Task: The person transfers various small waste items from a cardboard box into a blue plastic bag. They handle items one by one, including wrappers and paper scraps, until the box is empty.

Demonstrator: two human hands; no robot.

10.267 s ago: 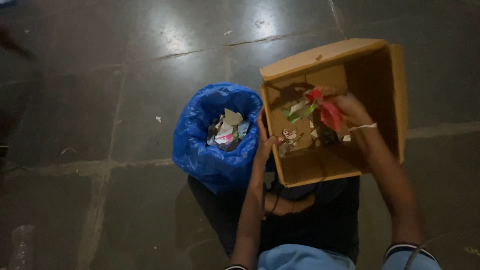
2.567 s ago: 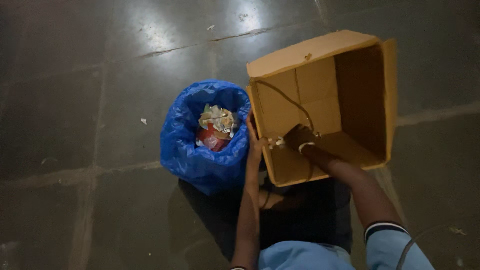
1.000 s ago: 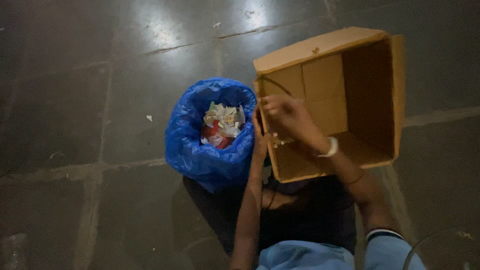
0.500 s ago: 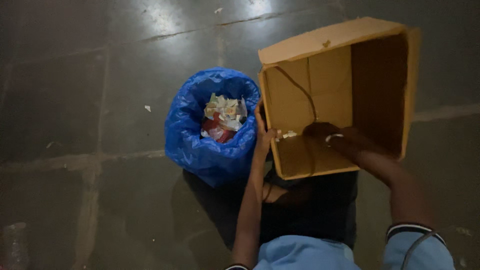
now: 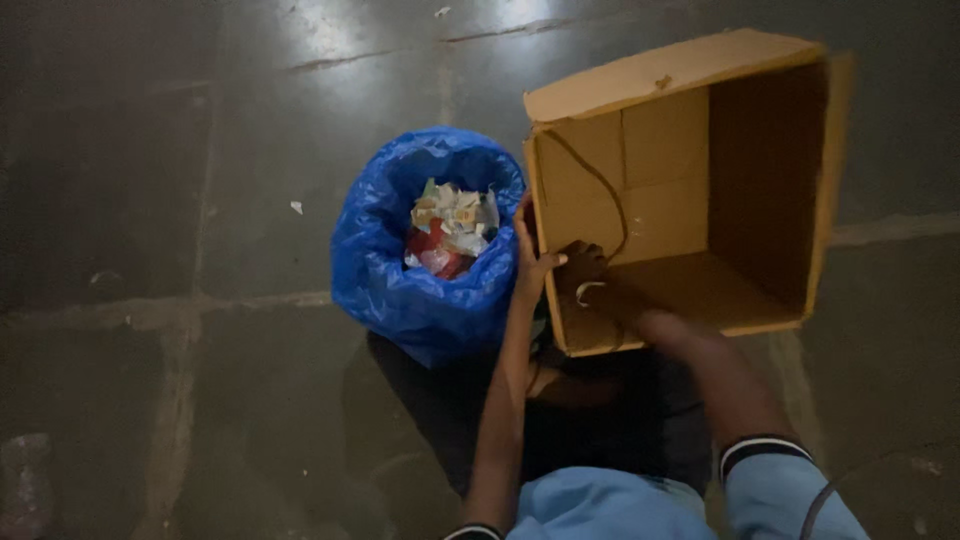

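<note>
A cardboard box [image 5: 600,95] lies tipped on its side on the floor, its open mouth facing me. My left hand [image 5: 530,258] grips the box's left wall edge, thumb inside. My right hand [image 5: 583,277] is inside the box at the lower left corner, fingers curled down against the cardboard; it is too dark to see what is under them. A thin dark cord [image 5: 600,185] runs along the inner wall toward that hand. Left of the box and touching it stands an open blue plastic bag [image 5: 400,290], holding paper scraps and a red wrapper [image 5: 450,225].
The floor is dark stone tile [image 5: 150,200] with pale joints. Small white scraps lie on it at the left [image 5: 296,207] and at the top [image 5: 441,11]. A clear plastic bottle [image 5: 25,480] lies at the lower left. My dark trouser legs [image 5: 600,420] are under the box.
The box held many scraps ten seconds ago and now looks nearly bare, while the bag is fuller. In the last half second my right hand slid left into the box's corner.
</note>
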